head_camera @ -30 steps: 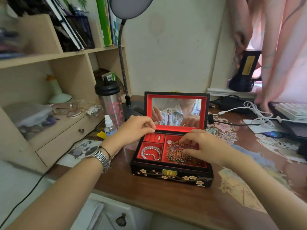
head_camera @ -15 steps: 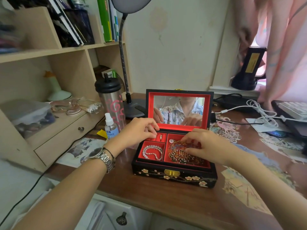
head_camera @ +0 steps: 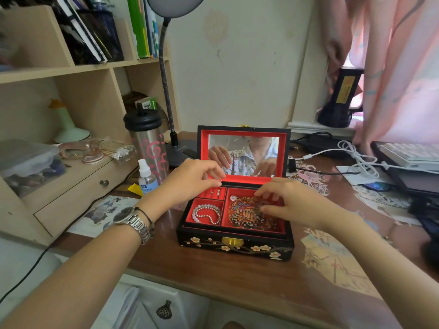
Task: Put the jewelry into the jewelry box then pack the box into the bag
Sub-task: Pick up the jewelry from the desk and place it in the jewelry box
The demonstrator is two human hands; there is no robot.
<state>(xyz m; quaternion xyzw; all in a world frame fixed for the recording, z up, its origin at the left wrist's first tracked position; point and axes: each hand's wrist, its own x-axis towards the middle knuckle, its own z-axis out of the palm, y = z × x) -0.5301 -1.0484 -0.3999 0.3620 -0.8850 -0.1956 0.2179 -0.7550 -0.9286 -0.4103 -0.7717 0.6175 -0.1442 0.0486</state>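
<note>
A black lacquered jewelry box [head_camera: 235, 245] with painted blossoms and a red lining stands open on the desk, its mirrored lid [head_camera: 243, 153] upright. A pearl bracelet [head_camera: 206, 214] lies in the front left compartment. Small rings [head_camera: 215, 193] sit in the back left slot. A colourful beaded ornament [head_camera: 247, 211] fills the large right compartment. My left hand [head_camera: 192, 180] hovers over the back left corner, fingers curled, holding nothing I can see. My right hand [head_camera: 292, 203] rests on the ornament with its fingers spread and its fingertips touching the ornament. No bag is in view.
A steel tumbler [head_camera: 148, 143], a small spray bottle [head_camera: 146, 176] and a lamp base [head_camera: 175, 150] stand left of the box. Wooden shelves [head_camera: 71, 67] rise on the left. White cables [head_camera: 354, 157], a keyboard [head_camera: 411, 153] and another person stand at the right.
Both hands have lifted slightly and moved toward the back of the box. My right hand's fingers spread wider over the ornament. The box contents have not moved.
</note>
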